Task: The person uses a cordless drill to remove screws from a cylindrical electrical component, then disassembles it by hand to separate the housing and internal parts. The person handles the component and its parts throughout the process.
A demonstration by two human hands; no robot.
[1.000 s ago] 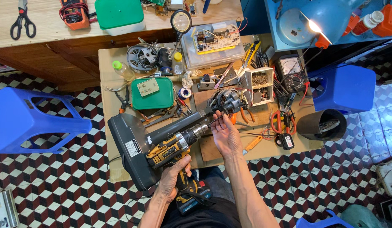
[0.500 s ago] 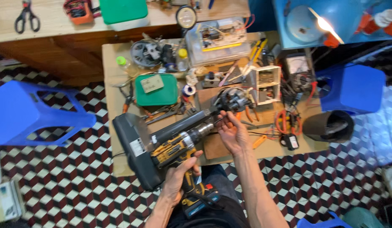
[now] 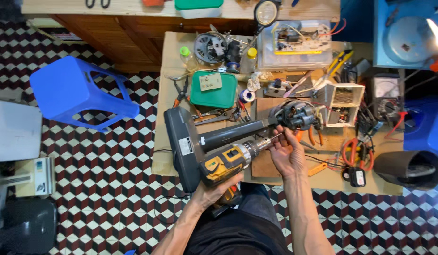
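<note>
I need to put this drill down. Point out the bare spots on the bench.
Bare cardboard shows along the bench's left edge, between the green box and the bench edge, and on the near right strip below the red-handled pliers. The middle and far side are crowded with tools, wires and parts around the fan motor.

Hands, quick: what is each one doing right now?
Left hand: closed on the yellow cordless drill.
Right hand: fingers at the drill's bit by the fan motor; grip unclear.
</note>
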